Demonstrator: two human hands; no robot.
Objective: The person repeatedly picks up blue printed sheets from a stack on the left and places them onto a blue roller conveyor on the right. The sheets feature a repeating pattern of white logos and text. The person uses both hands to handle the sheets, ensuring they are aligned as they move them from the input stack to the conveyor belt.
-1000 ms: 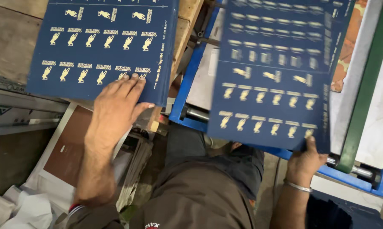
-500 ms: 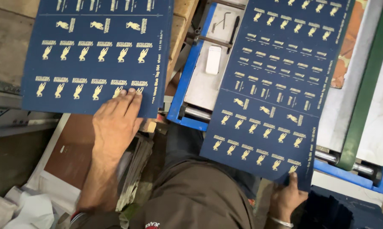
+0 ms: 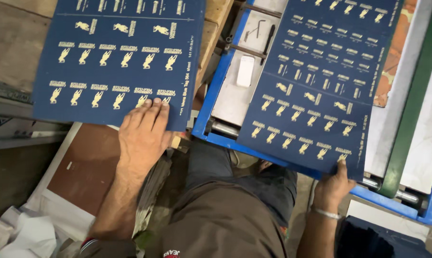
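Head-camera footage was filled by two dark blue printed sheets. The left hand (image 3: 142,136) was laid flat and open on the near edge of the left sheet (image 3: 115,57). The right sheet (image 3: 316,81) was pinched at its near corner by the right hand (image 3: 333,186), above a blue-framed machine bed (image 3: 216,95).

Left sheet (image 3: 115,62): navy, rows of gold motifs. Right sheet (image 3: 321,81): same navy, gold rows. Machine frame (image 3: 216,95): bright blue. Belt (image 3: 412,110): green.
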